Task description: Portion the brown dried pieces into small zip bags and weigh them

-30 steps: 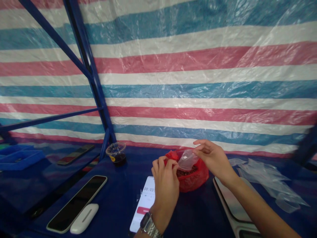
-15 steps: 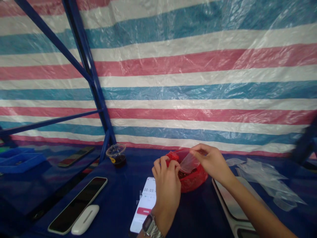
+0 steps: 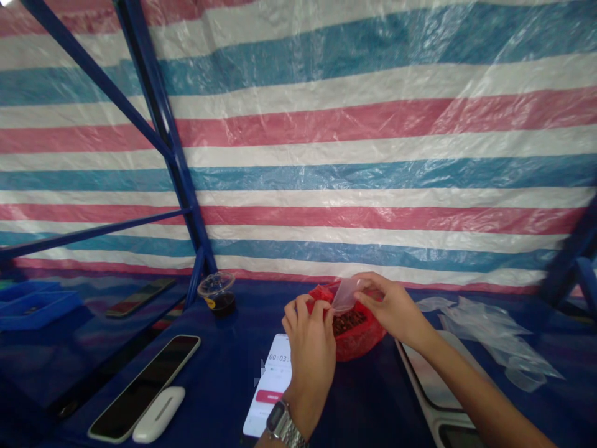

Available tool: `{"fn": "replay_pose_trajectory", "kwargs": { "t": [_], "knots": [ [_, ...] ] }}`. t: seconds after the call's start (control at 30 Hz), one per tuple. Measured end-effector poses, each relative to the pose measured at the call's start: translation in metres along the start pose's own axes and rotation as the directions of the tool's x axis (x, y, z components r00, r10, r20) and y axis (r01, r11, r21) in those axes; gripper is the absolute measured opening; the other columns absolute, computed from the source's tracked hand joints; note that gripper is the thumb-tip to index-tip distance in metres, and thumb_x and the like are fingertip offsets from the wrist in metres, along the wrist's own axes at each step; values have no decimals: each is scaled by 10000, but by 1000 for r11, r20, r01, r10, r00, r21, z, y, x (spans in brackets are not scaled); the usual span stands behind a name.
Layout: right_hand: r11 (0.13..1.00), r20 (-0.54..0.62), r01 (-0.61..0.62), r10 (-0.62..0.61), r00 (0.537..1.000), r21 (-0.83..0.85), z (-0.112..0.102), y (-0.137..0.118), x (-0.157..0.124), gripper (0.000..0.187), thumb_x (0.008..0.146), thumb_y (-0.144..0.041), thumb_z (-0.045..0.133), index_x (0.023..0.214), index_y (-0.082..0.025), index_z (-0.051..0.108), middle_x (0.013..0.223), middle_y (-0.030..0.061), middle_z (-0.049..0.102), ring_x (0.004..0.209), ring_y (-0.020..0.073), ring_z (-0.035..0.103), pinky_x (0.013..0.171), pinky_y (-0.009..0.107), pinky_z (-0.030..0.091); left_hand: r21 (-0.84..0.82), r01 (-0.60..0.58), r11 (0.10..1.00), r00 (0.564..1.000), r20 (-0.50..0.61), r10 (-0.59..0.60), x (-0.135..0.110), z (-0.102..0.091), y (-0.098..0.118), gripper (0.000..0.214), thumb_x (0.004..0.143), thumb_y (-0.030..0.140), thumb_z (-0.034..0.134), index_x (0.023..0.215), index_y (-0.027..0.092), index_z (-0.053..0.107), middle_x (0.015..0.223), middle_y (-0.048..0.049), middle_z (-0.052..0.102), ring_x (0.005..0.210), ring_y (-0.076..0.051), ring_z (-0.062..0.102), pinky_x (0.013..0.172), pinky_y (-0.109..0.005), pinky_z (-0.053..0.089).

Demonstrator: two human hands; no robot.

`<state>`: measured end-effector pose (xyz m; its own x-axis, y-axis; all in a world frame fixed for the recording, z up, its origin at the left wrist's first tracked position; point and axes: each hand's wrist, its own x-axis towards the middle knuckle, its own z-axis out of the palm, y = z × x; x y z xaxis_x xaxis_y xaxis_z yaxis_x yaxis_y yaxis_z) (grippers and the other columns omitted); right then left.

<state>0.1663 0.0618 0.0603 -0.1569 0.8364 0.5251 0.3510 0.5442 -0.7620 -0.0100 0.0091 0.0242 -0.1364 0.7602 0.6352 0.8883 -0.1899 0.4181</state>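
Between my two hands is a small clear plastic bag (image 3: 346, 294), held above a red plastic bag (image 3: 361, 341) that stands open. Small brown, grainy pieces (image 3: 347, 322) lie inside the red bag. My left hand (image 3: 310, 336), with a metal watch on its wrist, pinches the lower left edge of the clear bag. On the other side, my right hand (image 3: 389, 308) grips its upper right part between thumb and fingers. I cannot tell whether anything is in the clear bag.
Several clear plastic bags (image 3: 494, 330) lie at the right, behind a flat scale (image 3: 433, 367). A phone with a running timer (image 3: 268, 392) is by my left wrist. Further left are a dark phone (image 3: 147, 386), a white case (image 3: 159, 414) and a lidded cup (image 3: 219, 298) of dark liquid.
The clear bag has risen slightly and stands more upright over the red bag. My right fingers have shifted on it, and more of the brown pieces show.
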Motion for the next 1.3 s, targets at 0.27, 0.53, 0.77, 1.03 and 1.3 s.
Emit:
{"fn": "replay_pose_trajectory", "kwargs": {
  "t": [0.27,0.53,0.77,1.03,1.3],
  "knots": [
    [999,-39,-43,43,998,10,8,9,-5,417,864,-349,636,1269,-252,608,991,45,803,916,242,776,893,386,576,-3,-10,1000,999,-41,10,-3,2,2,181,1006,138,633,1009,234,787,1163,-110,641,1100,-341,520,894,-492,488],
    [991,-10,-60,60,998,-116,12,5,-10,466,865,-264,609,1329,-225,584,975,40,804,962,250,761,954,402,533,-22,13,1000,1000,-25,-14,-4,5,1,185,1012,130,616,1026,216,780,1175,-112,646,1103,-332,524,906,-490,491],
    [980,14,-43,46,999,-193,16,8,-11,455,869,-194,579,1324,-211,586,894,33,793,903,251,765,913,395,537,-42,16,999,999,-45,-18,-5,7,2,200,1022,137,591,1044,227,769,1158,-95,645,1098,-317,531,905,-474,495],
    [971,-21,25,-31,999,-237,16,11,-10,466,876,-182,558,1338,-241,570,932,34,785,965,258,758,957,426,544,-23,2,1000,998,-60,-4,-5,10,3,186,1010,136,606,1020,224,769,1160,-107,644,1093,-324,534,902,-481,502],
    [932,-109,230,-269,957,-280,2,-13,-7,588,929,-274,628,1506,-278,515,1542,119,587,1417,301,553,1216,515,399,64,-62,996,995,-78,67,-2,9,1,209,1002,112,593,974,238,757,1195,-110,621,1125,-335,514,894,-484,497]
  ]
}}
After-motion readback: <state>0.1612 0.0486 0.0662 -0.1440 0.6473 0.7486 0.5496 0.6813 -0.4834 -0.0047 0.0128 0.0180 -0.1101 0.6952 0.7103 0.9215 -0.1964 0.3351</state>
